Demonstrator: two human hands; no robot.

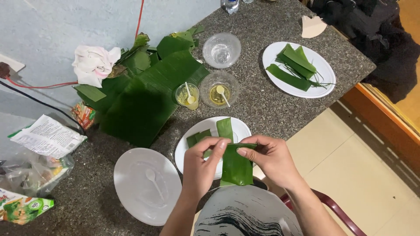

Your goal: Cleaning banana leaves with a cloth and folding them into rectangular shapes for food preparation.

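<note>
Near edge of the stone counter (271, 109), centre: both hands pinch one folded strip of banana leaf (236, 166). Left hand (199, 168) has thumb and forefinger closed on the leaf's top-left corner; right hand (271, 159) has thumb and fingers closed on the top-right edge. The leaf hangs down between them, over the near rim of a white plate (238, 129) that carries a few more cut leaf pieces (224, 127). Just left of that, an upside-down white plate (131, 192) with a plastic spoon (152, 177) lying on it. Further back: a small plastic cup (187, 96) and a clear bowl (218, 89), each with yellowish liquid and a spoon; an empty clear bowl (221, 50) beyond them. Far right, a second white plate (321, 70) with long leaf strips (293, 65). Far left, a pile of large banana leaves (144, 91) with a white cloth (94, 63) touching its far-left edge. Near left edge: printed snack packets (39, 144), partly out of frame.
</note>
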